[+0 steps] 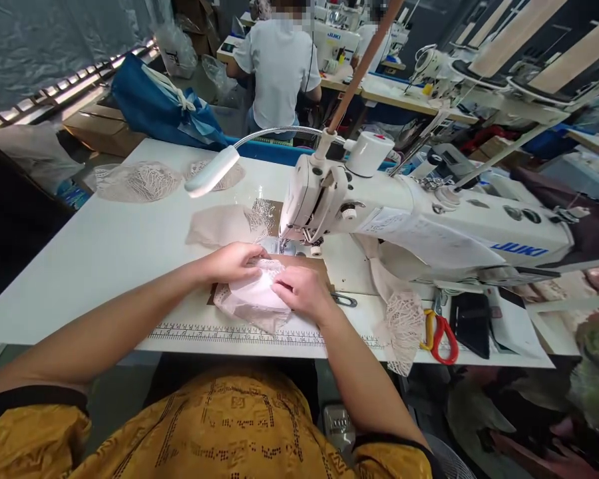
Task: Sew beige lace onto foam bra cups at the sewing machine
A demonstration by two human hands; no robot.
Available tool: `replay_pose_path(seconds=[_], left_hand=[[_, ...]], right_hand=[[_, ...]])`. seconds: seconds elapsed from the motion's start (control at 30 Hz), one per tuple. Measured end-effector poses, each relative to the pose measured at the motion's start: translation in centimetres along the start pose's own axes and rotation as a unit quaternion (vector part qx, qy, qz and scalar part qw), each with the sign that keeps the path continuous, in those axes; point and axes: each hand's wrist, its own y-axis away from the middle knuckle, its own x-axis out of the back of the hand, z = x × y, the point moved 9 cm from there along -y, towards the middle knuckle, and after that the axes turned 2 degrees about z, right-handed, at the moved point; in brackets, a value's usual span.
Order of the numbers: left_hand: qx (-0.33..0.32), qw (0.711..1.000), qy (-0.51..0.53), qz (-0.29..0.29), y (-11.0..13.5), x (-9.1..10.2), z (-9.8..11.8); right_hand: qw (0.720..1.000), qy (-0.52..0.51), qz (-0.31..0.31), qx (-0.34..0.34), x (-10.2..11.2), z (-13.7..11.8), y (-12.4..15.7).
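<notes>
Just in front of the needle of a white sewing machine (309,199), a pale pink lace fabric piece (257,296) lies on the table under both my hands. My left hand (234,261) pinches its upper left edge, close to the presser foot. On the right side, my right hand (302,291) has its fingers curled onto the same fabric. Whether the fabric is under the foot I cannot tell. Another lace piece (224,225) rests behind my left hand, left of the needle.
More lace pieces (138,181) lie at the table's far left. A lamp (212,173) hangs over the table. At right are a lace strip (402,322), red-and-yellow scissors (442,336) and a black phone-like object (470,322). A ruler tape (194,332) runs along the front edge. A person (279,70) sits ahead.
</notes>
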Motion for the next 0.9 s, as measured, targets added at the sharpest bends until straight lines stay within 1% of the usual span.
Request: replay_pose_path(seconds=[0.1,0.17,0.23,0.33,0.4,0.47,0.5,0.63,0.7,0.73,0.8,0.83,0.9], left_hand=[[0.026,1.0,0.006,0.002,-0.1,0.7,-0.4],[0.042,0.998,0.048,-0.026,-0.3,0.5,-0.7],[0.045,0.992,0.103,-0.057,-0.6,-0.1,-0.7],[0.04,0.979,0.182,-0.079,-0.8,-0.6,-0.6],[0.046,0.968,0.231,-0.087,-0.8,-0.9,-0.5],[0.05,0.956,0.278,-0.084,-0.8,-1.0,-0.5],[0.047,0.949,0.302,-0.082,-0.7,-1.0,-0.3],[0.03,0.914,0.4,-0.063,-1.1,-0.7,0.2],[0.03,0.905,0.423,-0.04,-1.4,-0.3,-0.1],[0.031,0.91,0.413,-0.022,-1.6,-0.1,-0.4],[0.035,0.933,0.358,0.014,-2.0,0.5,-1.0],[0.038,0.943,0.328,0.028,-2.1,0.6,-1.3],[0.038,0.96,0.274,0.047,-2.3,0.8,-1.4]], right_hand=[[0.999,0.027,-0.034,-0.008,-0.8,-0.1,-0.1],[0.998,0.03,-0.046,-0.017,-1.0,0.0,-0.1],[0.998,0.034,-0.053,-0.03,-1.0,0.2,0.0],[0.998,0.023,-0.026,-0.058,-0.2,0.5,0.0],[0.997,-0.018,0.007,-0.073,0.5,0.6,0.0],[0.994,-0.076,0.025,-0.075,0.9,0.5,0.0],[0.992,-0.103,0.025,-0.073,0.9,0.4,0.0],[0.981,-0.178,-0.022,-0.077,0.1,0.2,0.0],[0.977,-0.19,-0.047,-0.088,-0.2,0.4,0.1],[0.975,-0.191,-0.058,-0.094,-0.3,0.5,0.2],[0.975,-0.181,-0.079,-0.099,-0.4,0.6,0.3],[0.978,-0.167,-0.079,-0.098,-0.3,0.7,0.3],[0.987,-0.12,-0.042,-0.099,0.4,0.9,0.3]])
